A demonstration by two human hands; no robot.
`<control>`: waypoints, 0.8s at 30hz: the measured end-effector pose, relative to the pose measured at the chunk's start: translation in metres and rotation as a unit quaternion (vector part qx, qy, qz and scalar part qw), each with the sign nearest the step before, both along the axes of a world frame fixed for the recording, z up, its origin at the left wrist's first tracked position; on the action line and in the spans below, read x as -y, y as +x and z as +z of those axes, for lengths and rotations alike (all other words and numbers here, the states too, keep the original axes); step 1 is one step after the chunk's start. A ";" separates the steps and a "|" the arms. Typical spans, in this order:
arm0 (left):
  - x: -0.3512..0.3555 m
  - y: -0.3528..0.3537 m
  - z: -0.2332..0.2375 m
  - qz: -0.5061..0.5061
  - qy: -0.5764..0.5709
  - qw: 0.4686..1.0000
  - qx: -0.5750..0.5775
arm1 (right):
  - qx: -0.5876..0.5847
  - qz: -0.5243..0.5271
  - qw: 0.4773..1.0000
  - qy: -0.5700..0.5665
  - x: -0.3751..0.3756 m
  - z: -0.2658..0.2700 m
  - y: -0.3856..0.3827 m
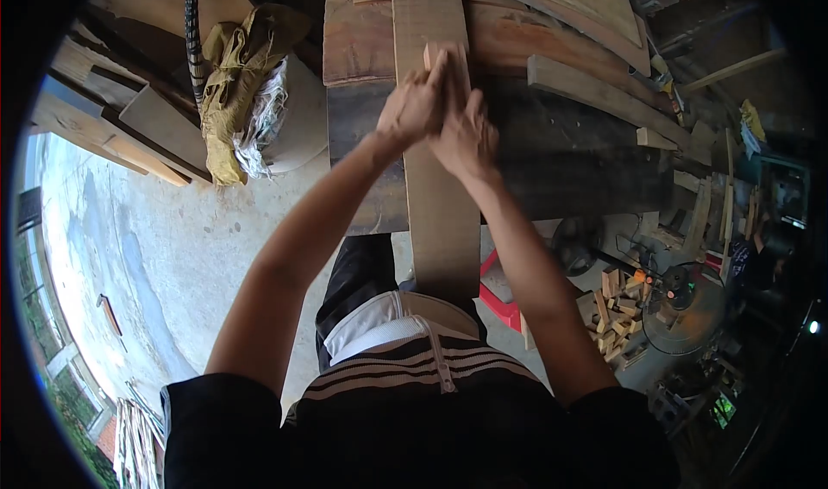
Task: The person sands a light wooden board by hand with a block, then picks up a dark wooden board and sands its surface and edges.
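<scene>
A long flat board (444,200) lies lengthwise in front of me across the dark workbench (552,166), its near end close to my waist. On its upper part sits a small wooden block (448,52), mostly covered by my fingers. My left hand (412,108) grips the block from the left, fingers pointing forward along it. Just behind and to the right, my right hand (467,135) is closed round the block's near end, slightly blurred. The block's underside is hidden against the board.
Wood strips (595,97) lie on the bench at the right. A standing fan (686,304) and a heap of wood offcuts (617,312) are at lower right. A red plastic stool (500,295) stands under the board. Yellow sacking (231,92) hangs at left.
</scene>
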State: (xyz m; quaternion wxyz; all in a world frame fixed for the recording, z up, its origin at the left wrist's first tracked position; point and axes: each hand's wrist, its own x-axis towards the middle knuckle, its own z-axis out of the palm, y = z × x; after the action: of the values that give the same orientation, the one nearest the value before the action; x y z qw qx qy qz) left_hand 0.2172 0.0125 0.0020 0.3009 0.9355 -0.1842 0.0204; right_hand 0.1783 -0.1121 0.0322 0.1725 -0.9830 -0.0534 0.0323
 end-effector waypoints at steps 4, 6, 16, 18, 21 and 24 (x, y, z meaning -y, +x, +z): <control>0.012 -0.164 -0.003 -0.048 0.021 0.997 -0.056 | -0.031 0.052 0.998 0.000 0.032 -0.001 -0.160; 0.011 -0.216 0.003 -0.076 0.019 0.993 -0.087 | -0.048 0.074 0.996 -0.031 0.042 -0.001 -0.210; 0.004 0.048 -0.009 0.037 -0.055 0.996 0.054 | 0.041 0.032 0.998 -0.041 0.003 -0.006 0.053; -0.002 0.117 -0.014 0.047 -0.039 0.994 0.087 | 0.049 0.027 0.998 -0.031 -0.005 -0.008 0.118; -0.008 0.161 -0.012 0.045 -0.017 0.997 0.064 | 0.066 0.029 0.997 -0.017 -0.010 -0.008 0.157; 0.000 0.122 0.009 0.062 -0.004 0.998 0.020 | 0.065 0.019 0.998 -0.018 -0.007 -0.009 0.125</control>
State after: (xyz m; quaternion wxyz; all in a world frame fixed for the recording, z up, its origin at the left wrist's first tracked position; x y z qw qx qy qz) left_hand 0.3389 0.0123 0.0112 0.2992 0.9432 -0.1317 0.0588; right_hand 0.3038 -0.1055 0.0230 0.1499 -0.9849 -0.0827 -0.0273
